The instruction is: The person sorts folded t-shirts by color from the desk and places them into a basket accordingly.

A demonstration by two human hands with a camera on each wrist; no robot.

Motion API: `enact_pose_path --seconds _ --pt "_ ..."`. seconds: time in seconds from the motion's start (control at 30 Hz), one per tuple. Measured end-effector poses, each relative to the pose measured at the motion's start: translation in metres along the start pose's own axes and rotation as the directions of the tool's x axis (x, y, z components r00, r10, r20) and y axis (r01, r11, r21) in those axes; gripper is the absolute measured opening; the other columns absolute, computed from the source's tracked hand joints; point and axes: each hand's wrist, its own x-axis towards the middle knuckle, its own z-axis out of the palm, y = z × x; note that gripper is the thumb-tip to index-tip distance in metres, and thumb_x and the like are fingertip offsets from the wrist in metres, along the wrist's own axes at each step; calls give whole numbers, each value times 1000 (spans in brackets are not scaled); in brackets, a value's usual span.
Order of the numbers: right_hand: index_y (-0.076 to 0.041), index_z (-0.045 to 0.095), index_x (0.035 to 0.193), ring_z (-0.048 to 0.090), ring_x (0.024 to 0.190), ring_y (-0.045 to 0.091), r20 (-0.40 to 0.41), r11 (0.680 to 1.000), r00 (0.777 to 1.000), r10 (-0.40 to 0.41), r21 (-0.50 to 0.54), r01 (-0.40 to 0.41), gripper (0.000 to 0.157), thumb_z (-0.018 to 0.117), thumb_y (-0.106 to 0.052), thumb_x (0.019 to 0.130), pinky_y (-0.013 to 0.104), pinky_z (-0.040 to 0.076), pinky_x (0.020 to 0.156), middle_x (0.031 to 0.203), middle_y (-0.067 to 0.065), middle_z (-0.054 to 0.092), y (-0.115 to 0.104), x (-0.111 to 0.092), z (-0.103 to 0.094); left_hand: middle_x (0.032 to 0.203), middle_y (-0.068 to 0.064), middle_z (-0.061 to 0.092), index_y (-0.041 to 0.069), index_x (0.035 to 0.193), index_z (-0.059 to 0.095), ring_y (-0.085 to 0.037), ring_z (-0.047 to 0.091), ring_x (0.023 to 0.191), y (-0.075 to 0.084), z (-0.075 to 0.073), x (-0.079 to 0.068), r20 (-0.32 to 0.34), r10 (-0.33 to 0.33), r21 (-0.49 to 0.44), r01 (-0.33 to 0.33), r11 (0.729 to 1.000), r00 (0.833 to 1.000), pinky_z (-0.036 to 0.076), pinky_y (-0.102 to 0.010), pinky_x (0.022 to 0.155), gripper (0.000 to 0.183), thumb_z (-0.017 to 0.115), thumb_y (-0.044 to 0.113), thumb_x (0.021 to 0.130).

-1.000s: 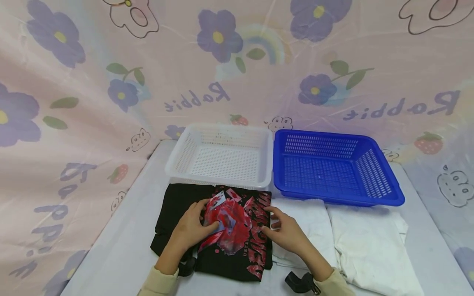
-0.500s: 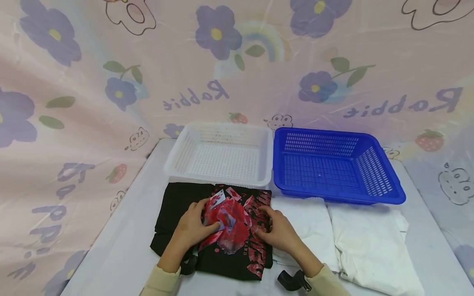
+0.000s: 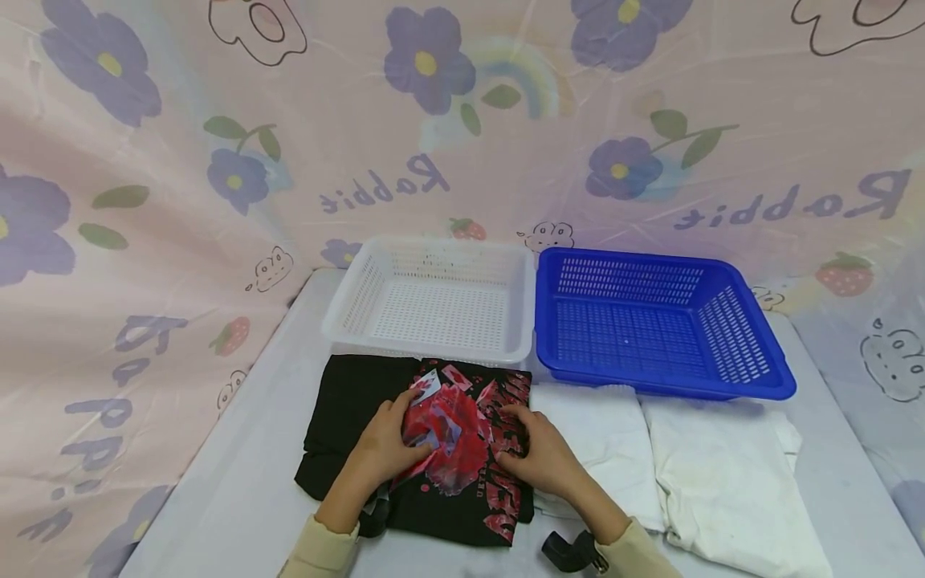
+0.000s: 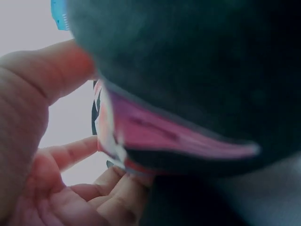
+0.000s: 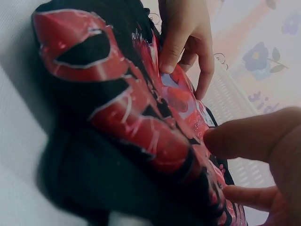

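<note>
A folded black T-shirt (image 3: 458, 461) with a red flower and lettering print lies in front of the white basket. Plain black folded cloth (image 3: 361, 389) shows at its left; I cannot tell if it is a separate garment. My left hand (image 3: 379, 449) rests on the print's left side, thumb apart from the bent fingers. My right hand (image 3: 545, 453) touches the lettering on the right side with thumb and fingertips. In the right wrist view, the right thumb (image 5: 254, 134) and a finger meet the printed surface, while the left hand (image 5: 188, 33) touches it farther up.
A white perforated basket (image 3: 523, 321) and a blue one (image 3: 776, 377) stand side by side at the back. Two white folded cloths, one nearer (image 3: 592, 433) and one farther right (image 3: 730, 490), lie on the white table (image 3: 209, 498). A patterned curtain (image 3: 325, 120) encloses the back and sides.
My right hand has shifted left from the T-shirt's right edge onto its lettering. The left hand has moved slightly right on the print. The T-shirt stays in place.
</note>
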Motion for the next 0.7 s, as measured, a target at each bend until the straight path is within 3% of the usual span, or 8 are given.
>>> enact_pose_path --seconds 0.2,0.53,0.7 --pt "-15 53 132 57 106 26 20 1000 1000 -12 18 12 65 78 -26 74 48 47 89 115 10 60 0 -1 0 110 -10 57 10 141 43 -23 57 91 0 4 0 -40 69 46 -67 997 997 51 -45 84 84 83 29 71" --pt "-10 54 132 56 111 28 46 997 997 -62 47 60 60 75 -23 77 47 45 91 123 10 61 -1 -2 -2 103 -8 59 12 138 48 -19 57 82 6 5 -1 -70 84 91 -77 993 994 53 -41 74 79 84 27 69" --pt "-13 55 132 58 109 27 52 994 995 -85 78 81 58 75 -22 79 45 46 88 126 10 60 -2 -2 -4 107 -6 60 15 139 48 -18 55 85 5 4 -3 -59 101 62 -98 993 993 51 -39 75 78 84 25 69"
